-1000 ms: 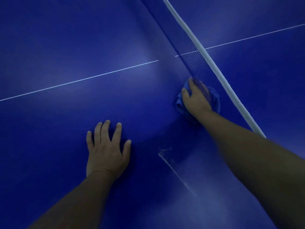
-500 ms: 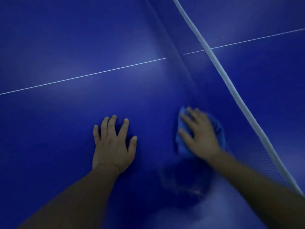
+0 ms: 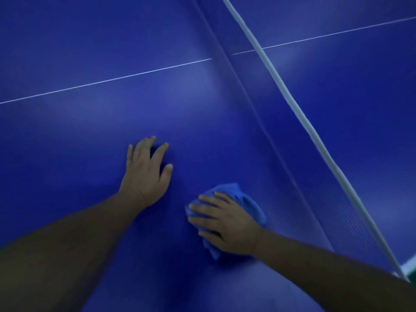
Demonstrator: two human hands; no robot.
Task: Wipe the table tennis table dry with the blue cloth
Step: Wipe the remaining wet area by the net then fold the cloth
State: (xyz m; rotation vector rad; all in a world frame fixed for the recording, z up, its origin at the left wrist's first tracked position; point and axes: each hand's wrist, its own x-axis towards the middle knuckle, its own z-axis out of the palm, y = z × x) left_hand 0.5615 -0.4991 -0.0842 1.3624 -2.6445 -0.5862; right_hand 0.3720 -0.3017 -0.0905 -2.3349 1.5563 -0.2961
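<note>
A dimly lit table tennis playing area: a blue table with a thin white centre line fills the view, crossed by a mesh net with a white top band.

A dark blue counter fills the view, crossed by a thin white line and a net with a white top band. Just left of the net a bunched blue cloth lies on it under the right hand; the left hand rests flat farther left.
</note>
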